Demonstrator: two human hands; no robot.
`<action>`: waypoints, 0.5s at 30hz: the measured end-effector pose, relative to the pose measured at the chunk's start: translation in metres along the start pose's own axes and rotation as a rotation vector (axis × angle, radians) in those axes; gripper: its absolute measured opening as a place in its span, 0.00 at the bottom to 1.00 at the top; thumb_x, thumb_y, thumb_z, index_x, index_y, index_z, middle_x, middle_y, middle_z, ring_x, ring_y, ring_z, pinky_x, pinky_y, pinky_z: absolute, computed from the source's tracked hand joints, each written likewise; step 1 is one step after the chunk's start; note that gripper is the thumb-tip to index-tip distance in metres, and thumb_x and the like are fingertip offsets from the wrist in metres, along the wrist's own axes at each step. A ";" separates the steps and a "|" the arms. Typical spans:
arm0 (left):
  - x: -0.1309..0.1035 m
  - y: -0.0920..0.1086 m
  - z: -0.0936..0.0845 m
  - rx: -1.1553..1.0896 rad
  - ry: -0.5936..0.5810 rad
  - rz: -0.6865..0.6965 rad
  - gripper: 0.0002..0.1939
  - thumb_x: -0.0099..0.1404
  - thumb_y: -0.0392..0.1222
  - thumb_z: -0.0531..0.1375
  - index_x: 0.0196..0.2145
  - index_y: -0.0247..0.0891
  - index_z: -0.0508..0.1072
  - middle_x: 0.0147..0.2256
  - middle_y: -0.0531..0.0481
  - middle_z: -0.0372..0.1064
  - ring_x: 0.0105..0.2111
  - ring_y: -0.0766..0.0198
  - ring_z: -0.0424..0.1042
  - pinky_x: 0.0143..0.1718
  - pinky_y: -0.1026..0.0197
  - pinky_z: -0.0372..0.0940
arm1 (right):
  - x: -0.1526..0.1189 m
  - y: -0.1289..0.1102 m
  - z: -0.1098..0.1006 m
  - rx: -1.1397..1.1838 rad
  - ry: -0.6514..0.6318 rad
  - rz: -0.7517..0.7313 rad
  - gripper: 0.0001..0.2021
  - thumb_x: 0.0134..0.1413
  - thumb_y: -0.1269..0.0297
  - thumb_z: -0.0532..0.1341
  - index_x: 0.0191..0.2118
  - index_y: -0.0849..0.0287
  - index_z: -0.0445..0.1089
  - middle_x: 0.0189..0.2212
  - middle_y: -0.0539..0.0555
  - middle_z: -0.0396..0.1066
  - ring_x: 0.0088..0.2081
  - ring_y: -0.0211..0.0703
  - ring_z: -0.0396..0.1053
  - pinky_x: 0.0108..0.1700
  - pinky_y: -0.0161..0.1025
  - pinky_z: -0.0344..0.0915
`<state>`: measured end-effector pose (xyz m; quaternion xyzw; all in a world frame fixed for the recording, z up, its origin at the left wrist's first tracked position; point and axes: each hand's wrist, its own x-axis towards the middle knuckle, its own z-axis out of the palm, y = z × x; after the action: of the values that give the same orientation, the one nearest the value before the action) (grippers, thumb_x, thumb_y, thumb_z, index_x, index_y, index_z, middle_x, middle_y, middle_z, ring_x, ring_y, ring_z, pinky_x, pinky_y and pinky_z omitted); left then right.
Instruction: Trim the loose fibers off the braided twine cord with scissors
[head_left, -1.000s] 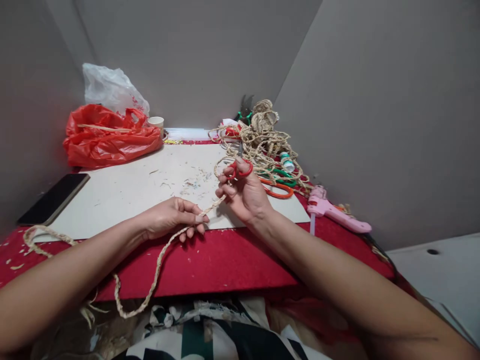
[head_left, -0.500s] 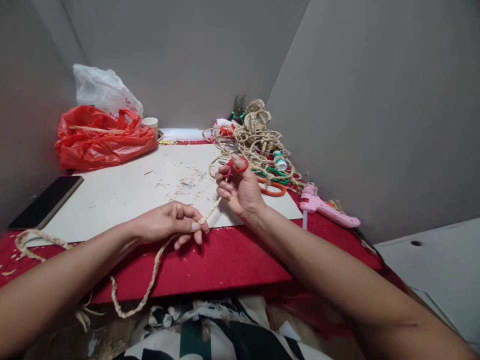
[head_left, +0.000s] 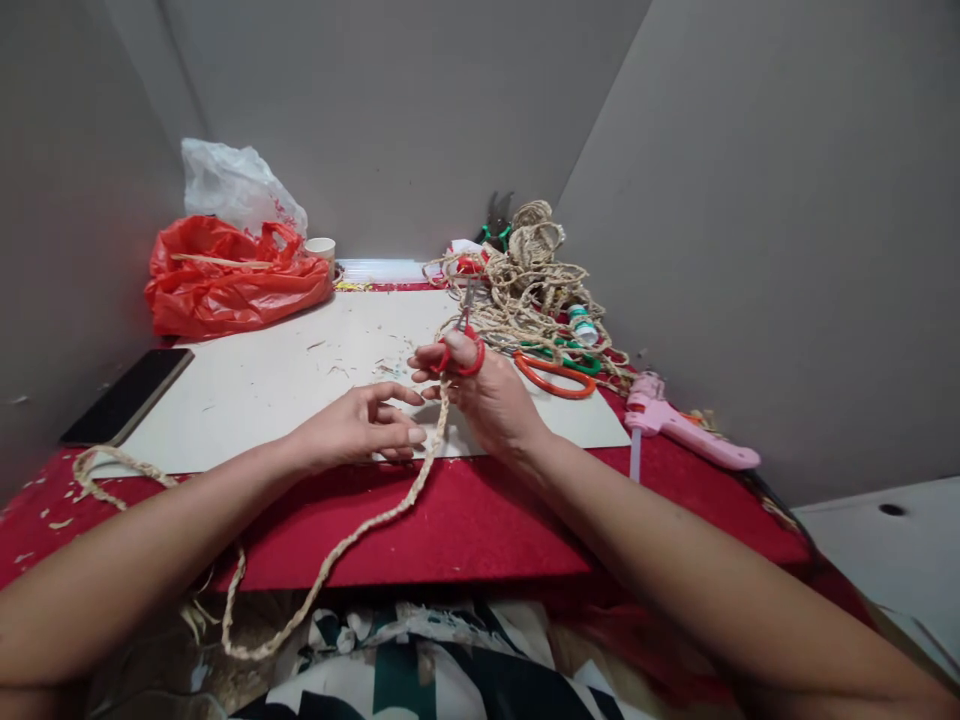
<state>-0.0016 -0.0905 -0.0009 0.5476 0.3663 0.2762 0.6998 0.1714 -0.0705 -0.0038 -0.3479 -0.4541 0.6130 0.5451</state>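
My right hand point(head_left: 480, 390) is closed on small red-handled scissors point(head_left: 466, 350), its thumb through one loop and the blades pointing away from me. The same hand also has a braided straw rope point(head_left: 390, 513), which hangs from its fingers, sags over the table's front edge and runs back to the left. My left hand point(head_left: 367, 425) is just left of the rope, thumb and fingers apart, with nothing seen between them. Under both hands lies a white board point(head_left: 300, 400) with straw scraps on it.
A tangled heap of rope point(head_left: 540, 290) lies at the back right, with orange-handled scissors point(head_left: 555, 378) before it. To the right is a pink glue gun point(head_left: 667, 425). Leftward are a phone point(head_left: 127, 395), a red plastic bag point(head_left: 232, 290) and a paper cup point(head_left: 321, 250).
My left hand has let go of the rope and its fingers have opened. The rope now hangs from my right hand. The whole view has shifted slightly.
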 end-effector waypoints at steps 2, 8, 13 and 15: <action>0.000 -0.002 0.006 0.067 0.036 0.040 0.19 0.54 0.40 0.67 0.41 0.36 0.65 0.29 0.51 0.72 0.25 0.69 0.68 0.30 0.65 0.59 | -0.003 0.004 0.007 0.020 -0.018 -0.005 0.19 0.46 0.46 0.65 0.32 0.60 0.76 0.33 0.55 0.75 0.33 0.41 0.71 0.34 0.36 0.67; 0.001 -0.009 0.013 0.028 0.101 0.048 0.18 0.54 0.43 0.67 0.32 0.38 0.60 0.22 0.55 0.69 0.21 0.70 0.65 0.26 0.66 0.57 | -0.005 0.015 0.017 0.091 -0.003 -0.010 0.18 0.45 0.48 0.67 0.32 0.59 0.77 0.34 0.54 0.76 0.38 0.41 0.72 0.43 0.39 0.66; 0.001 -0.008 0.010 -0.092 0.088 0.045 0.17 0.53 0.40 0.67 0.32 0.38 0.60 0.21 0.56 0.69 0.21 0.71 0.66 0.26 0.67 0.58 | 0.006 0.020 0.026 0.087 0.012 -0.024 0.16 0.44 0.49 0.67 0.32 0.59 0.77 0.33 0.53 0.76 0.37 0.40 0.71 0.44 0.38 0.65; 0.001 -0.006 0.006 -0.142 0.101 0.032 0.16 0.54 0.37 0.66 0.33 0.39 0.60 0.22 0.56 0.69 0.22 0.68 0.70 0.26 0.65 0.61 | 0.014 0.019 0.028 0.046 0.014 -0.039 0.17 0.45 0.49 0.67 0.31 0.59 0.76 0.33 0.53 0.76 0.36 0.40 0.71 0.44 0.38 0.65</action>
<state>0.0037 -0.0943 -0.0066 0.4879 0.3718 0.3400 0.7128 0.1365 -0.0620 -0.0105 -0.3306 -0.4426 0.6100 0.5681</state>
